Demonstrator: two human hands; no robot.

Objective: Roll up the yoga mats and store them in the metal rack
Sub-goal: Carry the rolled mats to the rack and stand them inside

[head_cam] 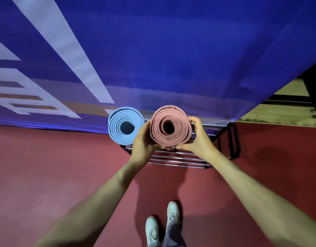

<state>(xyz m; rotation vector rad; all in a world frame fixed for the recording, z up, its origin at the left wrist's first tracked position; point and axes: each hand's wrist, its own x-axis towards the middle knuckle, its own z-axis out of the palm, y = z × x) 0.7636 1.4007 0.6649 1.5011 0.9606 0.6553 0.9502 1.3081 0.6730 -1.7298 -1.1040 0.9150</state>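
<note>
Both hands hold the rolled pink mat [171, 130] upright over the metal rack [180, 158], end-on to the camera so the spiral shows. Left hand [143, 139] grips the mat's left side, fingers curled round it. Right hand [198, 138] grips the right side, thumb under the near edge, fingers [194, 120] wrapped over the far side. Cannot tell whether the mat's lower end touches the rack bars. A rolled blue mat [126, 128] already stands upright at the rack's left end, just beside the pink one, left hand between them. The rack sits on the red floor [55, 166] against a blue banner [171, 50] with white lettering. White shoes [162, 227] below, well back from the rack.
</note>
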